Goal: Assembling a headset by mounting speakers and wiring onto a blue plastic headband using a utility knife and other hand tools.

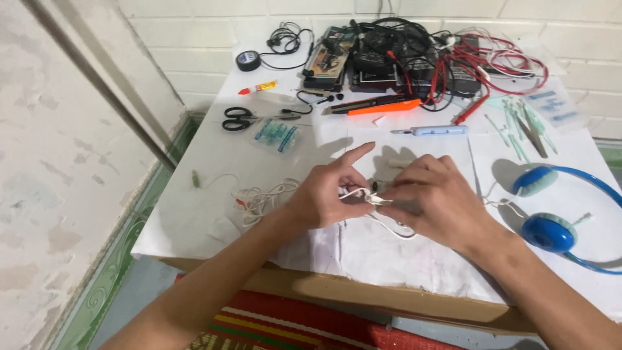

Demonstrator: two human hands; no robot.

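— Both forearms come in nearest the lens, over a striped red woven mat (272, 324). What carries the work?

— One white paper-covered tabletop (194, 214), the biggest thing in view. Next down in size: one pair of blue plastic headphones with pale green ear pads (551, 227) at the right, then a heap of black electronic cases under tangled red and black leads (414, 58) at the back.

— And the hands?

— The left hand (324, 194) is pinched shut, thumb and middle fingers on a thin white earphone cable (363, 194), index finger sticking out straight. The right hand (434, 204) is closed on the same cable's small end piece. It sits between both hands at the tabletop's middle, a loop trailing below.

— How would it handle?

— Light, limp and, I'd judge, easily snapped at the joint; best gripped close beside the end piece.

— Smaller items?

— One orange utility knife (382, 105), one pair of black-handled scissors (238, 118), one roll of black tape (247, 60), one pale blue pen-shaped tool (431, 130), one small glue tube (259, 87).
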